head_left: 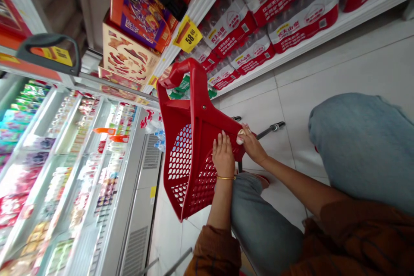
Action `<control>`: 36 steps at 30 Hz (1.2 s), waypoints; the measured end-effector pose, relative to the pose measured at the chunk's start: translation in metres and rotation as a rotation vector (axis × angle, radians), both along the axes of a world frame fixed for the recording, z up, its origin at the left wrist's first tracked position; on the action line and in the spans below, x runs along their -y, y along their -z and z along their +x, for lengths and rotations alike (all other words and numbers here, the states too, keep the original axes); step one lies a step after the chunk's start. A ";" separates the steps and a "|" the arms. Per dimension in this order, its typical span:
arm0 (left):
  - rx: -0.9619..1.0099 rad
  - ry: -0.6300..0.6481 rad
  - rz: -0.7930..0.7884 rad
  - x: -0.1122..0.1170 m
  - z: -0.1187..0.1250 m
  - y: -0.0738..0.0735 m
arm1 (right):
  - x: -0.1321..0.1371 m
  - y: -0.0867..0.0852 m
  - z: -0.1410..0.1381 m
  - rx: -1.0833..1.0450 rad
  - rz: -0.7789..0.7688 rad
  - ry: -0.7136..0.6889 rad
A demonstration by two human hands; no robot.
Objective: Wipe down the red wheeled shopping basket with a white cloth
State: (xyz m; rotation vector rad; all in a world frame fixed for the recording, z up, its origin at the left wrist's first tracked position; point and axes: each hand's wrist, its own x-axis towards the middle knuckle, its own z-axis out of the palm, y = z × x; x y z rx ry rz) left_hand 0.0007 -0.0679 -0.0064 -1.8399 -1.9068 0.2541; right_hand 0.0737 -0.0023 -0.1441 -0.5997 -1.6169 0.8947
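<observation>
A red plastic shopping basket (190, 146) with a perforated wall and a red handle stands tilted on the tiled floor in front of me. My left hand (223, 157), with a thin gold bracelet at the wrist, lies flat against the basket's side, fingers stretched out. My right hand (252, 145) is at the basket's rim just right of it, fingers closed on a small white wad (239, 137) pressed to the red plastic. Both sleeves are brown.
My knees in blue jeans (362, 146) fill the lower right. A chilled display case (80, 168) of packaged goods runs along the left. Shelves hold shrink-wrapped water bottle packs (255, 30), printed boxes (129, 51) and a yellow price tag (187, 34). A metal bar (271, 128) lies behind the basket.
</observation>
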 end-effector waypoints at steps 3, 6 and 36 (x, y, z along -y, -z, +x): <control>0.014 -0.005 0.014 -0.001 0.004 -0.001 | -0.005 -0.034 -0.002 -0.037 0.035 0.010; 0.050 -0.021 0.024 -0.001 0.006 -0.002 | -0.008 -0.057 -0.002 -0.016 0.085 -0.011; -0.112 0.026 0.014 -0.011 -0.002 0.000 | -0.006 -0.047 -0.007 -0.081 -0.189 0.005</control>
